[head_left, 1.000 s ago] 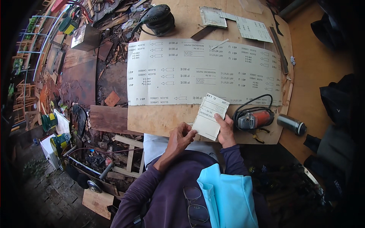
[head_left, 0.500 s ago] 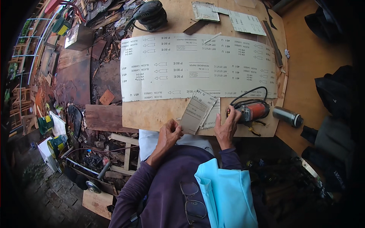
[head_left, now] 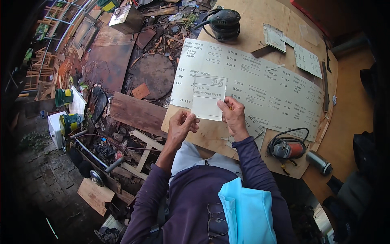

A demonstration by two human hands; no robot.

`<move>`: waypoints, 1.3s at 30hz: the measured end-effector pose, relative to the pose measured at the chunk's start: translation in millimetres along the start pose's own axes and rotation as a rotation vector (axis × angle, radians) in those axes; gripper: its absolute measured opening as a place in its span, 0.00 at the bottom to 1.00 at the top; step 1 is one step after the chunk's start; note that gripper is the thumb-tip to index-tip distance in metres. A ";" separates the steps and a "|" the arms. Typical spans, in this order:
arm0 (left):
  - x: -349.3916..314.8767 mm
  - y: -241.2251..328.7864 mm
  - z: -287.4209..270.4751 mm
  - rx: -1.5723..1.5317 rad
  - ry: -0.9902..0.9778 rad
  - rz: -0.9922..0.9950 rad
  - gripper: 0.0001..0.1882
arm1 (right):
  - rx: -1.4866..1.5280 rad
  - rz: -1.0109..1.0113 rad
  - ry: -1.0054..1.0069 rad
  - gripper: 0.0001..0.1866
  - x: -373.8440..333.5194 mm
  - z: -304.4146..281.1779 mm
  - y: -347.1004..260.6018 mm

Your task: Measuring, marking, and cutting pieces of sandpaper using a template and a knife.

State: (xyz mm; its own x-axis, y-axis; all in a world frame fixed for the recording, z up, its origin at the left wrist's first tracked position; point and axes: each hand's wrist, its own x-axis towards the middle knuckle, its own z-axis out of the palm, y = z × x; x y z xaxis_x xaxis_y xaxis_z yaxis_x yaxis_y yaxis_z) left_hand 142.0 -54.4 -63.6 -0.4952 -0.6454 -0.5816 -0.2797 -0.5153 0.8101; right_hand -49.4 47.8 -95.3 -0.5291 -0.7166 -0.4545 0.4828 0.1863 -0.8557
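A cut rectangle of sandpaper point(head_left: 208, 99), pale printed backing upward, is held up over the near left part of the table between both hands. My left hand point(head_left: 181, 125) pinches its lower left corner between thumb and fingers. My right hand point(head_left: 234, 116) grips its right edge, thumb on top; a small yellow spot shows by those fingers, too small to name. Beneath and beyond lies a large sandpaper sheet point(head_left: 280, 91), backing up. More cut sandpaper pieces point(head_left: 258, 129) lie right of my right hand, partly hidden by my wrist.
The wooden table point(head_left: 195, 136) carries a corded sander point(head_left: 224, 25) at the back and a red-and-black power tool point(head_left: 291, 149) at right. Yellow-and-black pliers point(head_left: 289, 166) and a metal flask point(head_left: 319, 162) are near it. Scrap wood point(head_left: 136, 116) litters the ground at left.
My right hand has left the power tool's side and taken hold of the sandpaper piece's right edge. The piece is now lifted farther from me. The view has turned toward the left.
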 end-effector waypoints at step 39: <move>90.9 13.2 -80.3 0.636 0.276 0.518 0.12 | -1.209 -0.469 -0.137 0.48 62.2 73.5 21.3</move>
State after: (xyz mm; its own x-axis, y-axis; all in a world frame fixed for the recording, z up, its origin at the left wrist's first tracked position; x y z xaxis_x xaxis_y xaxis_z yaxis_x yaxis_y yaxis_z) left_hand 159.3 -165.2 -111.8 -0.4931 -0.8680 -0.0585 -0.5225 0.2417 0.8177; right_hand -20.7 -42.2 -123.6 -0.3650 -0.9270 -0.0866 -0.6946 0.3331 -0.6377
